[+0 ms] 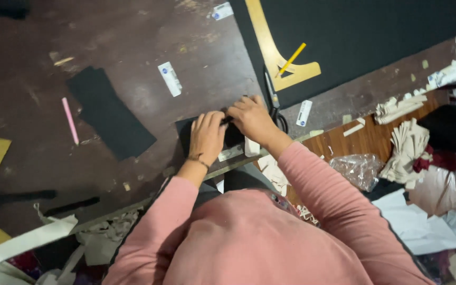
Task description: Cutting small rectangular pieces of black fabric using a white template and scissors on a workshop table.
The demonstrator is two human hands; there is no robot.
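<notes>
both hands pressed on a small black cloth piece at the counter edge

the left hand (207,136) lies flat near the centre of the frame, its fingers (202,120) stretched out and spread on a small black fabric piece (234,136) that sits at the near edge of the dark brown counter (133,47). the right hand (250,117) sits just beside it to the right, touching the same piece, with its fingers curled down and pinching at the cloth's top edge, though exactly what lies between the fingertips is too small to tell. both sleeves are pink, and a thin bracelet circles the left wrist.

just right of the right hand, black-handled scissors (276,108) lie on the counter, blades pointing toward the top of the frame. above them, in the upper right of the frame, a large black sheet of fabric (376,37) covers the counter, with a golden curved ruler (270,50) on it and a yellow pencil (292,58) resting across the ruler's lower end. left of centre lies a larger black cloth scrap (109,111), with a pink chalk stick (70,120) near it on its left. small white labels (170,79) are scattered on the counter. at the right of the frame, beyond the counter edge, pale folded cloth strips (407,150) and a crumpled clear plastic bag (357,170) lie in a heap.
</notes>
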